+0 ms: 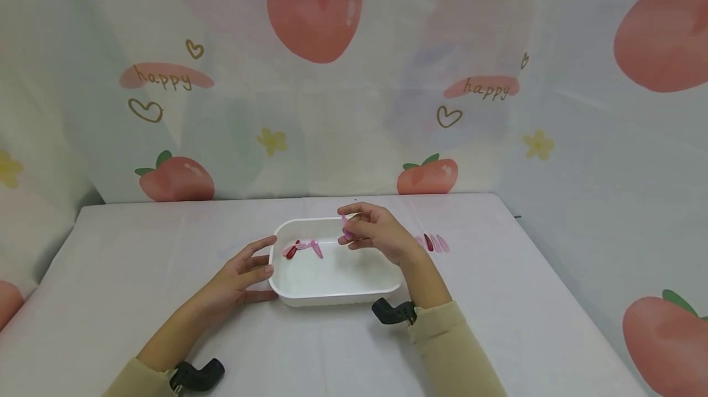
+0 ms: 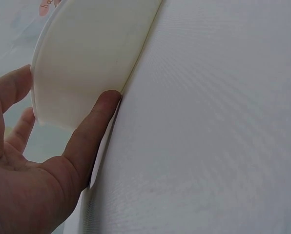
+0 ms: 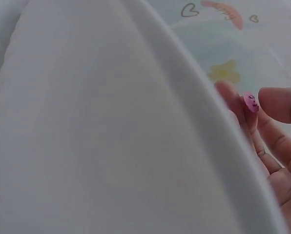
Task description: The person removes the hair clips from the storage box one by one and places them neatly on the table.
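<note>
A white tray [image 1: 337, 294] stands on the table, with pink hair clips [image 1: 316, 249] and a dark red hair clip [image 1: 291, 252] lying in its left part. My left hand [image 1: 235, 280] touches the tray's left end with spread, mostly straight fingers; in the left wrist view one fingertip [image 2: 110, 97] meets the tray's lower edge. Above the tray's right half, my right hand [image 1: 376, 231] pinches a pink hair clip [image 1: 345, 226] between thumb and fingers. Closer up, the right wrist view shows that pink clip [image 3: 251, 101] at the fingertips, its lower part hidden.
Right of the tray, several hair clips [image 1: 429, 242], pink and dark red, lie side by side, partly behind my right wrist. A white cloth covers the table [image 1: 525, 323]. Fruit-printed curtains [image 1: 343, 126] hang behind and at both sides.
</note>
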The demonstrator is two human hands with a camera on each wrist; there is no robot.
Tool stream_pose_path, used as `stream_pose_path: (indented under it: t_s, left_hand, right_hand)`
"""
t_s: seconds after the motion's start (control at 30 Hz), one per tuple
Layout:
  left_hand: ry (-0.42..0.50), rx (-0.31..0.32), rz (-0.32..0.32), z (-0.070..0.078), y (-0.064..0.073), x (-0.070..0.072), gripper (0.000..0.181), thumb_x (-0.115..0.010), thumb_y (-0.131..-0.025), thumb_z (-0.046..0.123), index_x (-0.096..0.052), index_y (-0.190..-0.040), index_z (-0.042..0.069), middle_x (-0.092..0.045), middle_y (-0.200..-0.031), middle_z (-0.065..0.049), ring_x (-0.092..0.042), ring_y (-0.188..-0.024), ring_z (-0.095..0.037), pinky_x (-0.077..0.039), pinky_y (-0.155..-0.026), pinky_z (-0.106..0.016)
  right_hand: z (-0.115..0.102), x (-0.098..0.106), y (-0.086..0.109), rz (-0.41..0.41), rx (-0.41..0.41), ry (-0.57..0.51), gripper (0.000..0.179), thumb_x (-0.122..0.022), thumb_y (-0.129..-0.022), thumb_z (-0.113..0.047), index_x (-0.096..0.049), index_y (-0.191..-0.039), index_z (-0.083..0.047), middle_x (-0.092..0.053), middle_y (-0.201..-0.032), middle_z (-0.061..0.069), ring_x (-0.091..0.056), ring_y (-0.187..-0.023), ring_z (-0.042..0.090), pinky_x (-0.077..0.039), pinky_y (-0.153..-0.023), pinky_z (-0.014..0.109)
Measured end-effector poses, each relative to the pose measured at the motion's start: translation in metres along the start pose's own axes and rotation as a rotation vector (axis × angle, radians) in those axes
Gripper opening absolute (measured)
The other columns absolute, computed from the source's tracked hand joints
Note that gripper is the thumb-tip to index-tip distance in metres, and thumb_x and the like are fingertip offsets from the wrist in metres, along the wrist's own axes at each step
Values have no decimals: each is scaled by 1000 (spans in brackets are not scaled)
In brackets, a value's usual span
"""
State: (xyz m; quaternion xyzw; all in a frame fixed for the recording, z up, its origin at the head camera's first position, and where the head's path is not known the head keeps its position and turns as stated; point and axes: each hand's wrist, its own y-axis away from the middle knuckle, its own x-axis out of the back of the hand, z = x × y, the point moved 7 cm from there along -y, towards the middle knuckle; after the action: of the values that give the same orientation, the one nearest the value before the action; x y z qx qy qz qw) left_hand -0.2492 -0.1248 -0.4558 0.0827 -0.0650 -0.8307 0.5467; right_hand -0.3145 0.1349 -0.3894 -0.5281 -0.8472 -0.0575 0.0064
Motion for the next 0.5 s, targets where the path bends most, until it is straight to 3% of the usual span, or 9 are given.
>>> stream_pose_path:
  t_s: [0.33, 0.5]
  left_hand:
    - [-5, 2, -4, -1, 1, 0, 66, -59, -101, 17, -25, -157, 22, -27, -157, -23, -47, -133, -41, -55, -93, -52]
    - [-18, 4, 8, -2, 0, 3, 64, -59, -101, 18, -27, -156, 26, -30, -156, -20, -48, -133, -39, -56, -93, -50]
  right_hand:
    - [-5, 24, 6, 68, 46, 9, 36, -63, -98, -11, -57, -133, -4, -64, -93, 9, -73, -92, 24, -61, -81, 35]
    - [-10, 35, 8, 102, 83, -10, 34, -62, -98, -9, -58, -131, -3, -63, -90, 6, -73, -90, 23, -61, -79, 32]
